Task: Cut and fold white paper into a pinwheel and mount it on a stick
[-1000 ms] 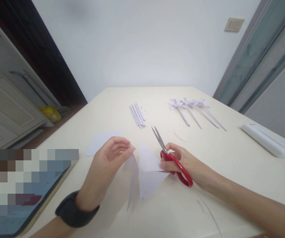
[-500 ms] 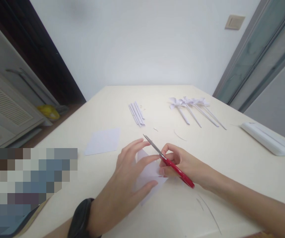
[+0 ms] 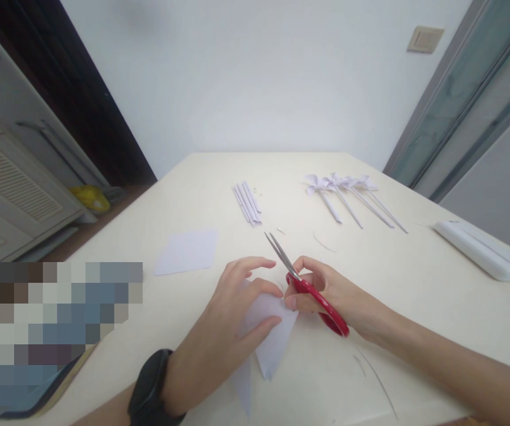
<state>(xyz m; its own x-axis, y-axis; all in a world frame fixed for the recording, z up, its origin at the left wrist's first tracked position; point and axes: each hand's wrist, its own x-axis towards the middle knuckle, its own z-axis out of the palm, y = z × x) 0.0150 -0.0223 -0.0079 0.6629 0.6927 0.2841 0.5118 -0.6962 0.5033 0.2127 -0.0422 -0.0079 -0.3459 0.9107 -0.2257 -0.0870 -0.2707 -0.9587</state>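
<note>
My right hand (image 3: pixel 326 287) holds red-handled scissors (image 3: pixel 332 316); their metal blades point up and left, slightly apart. Between thumb and fingertips the same hand pinches the corner of a white sheet of paper (image 3: pixel 275 346). Over that sheet hovers my left hand (image 3: pixel 223 331), its fingers bent and spread, with a black watch (image 3: pixel 151 384) on the wrist. A cut flap of the sheet hangs out below the left hand, and part of the paper is hidden beneath the fingers.
A flat white paper square (image 3: pixel 187 251) lies to the left. Several rolled paper sticks (image 3: pixel 247 204) rest farther back. Paper pinwheels (image 3: pixel 341 186) on sticks lie back right, near a white packet (image 3: pixel 481 248). Thin paper strips (image 3: pixel 377 378) are scattered on the table (image 3: pixel 415 331).
The scissor blades have parted a little. The paper has turned, with a flap now showing below, and my left fingers have curled slightly. The view has shifted a little.
</note>
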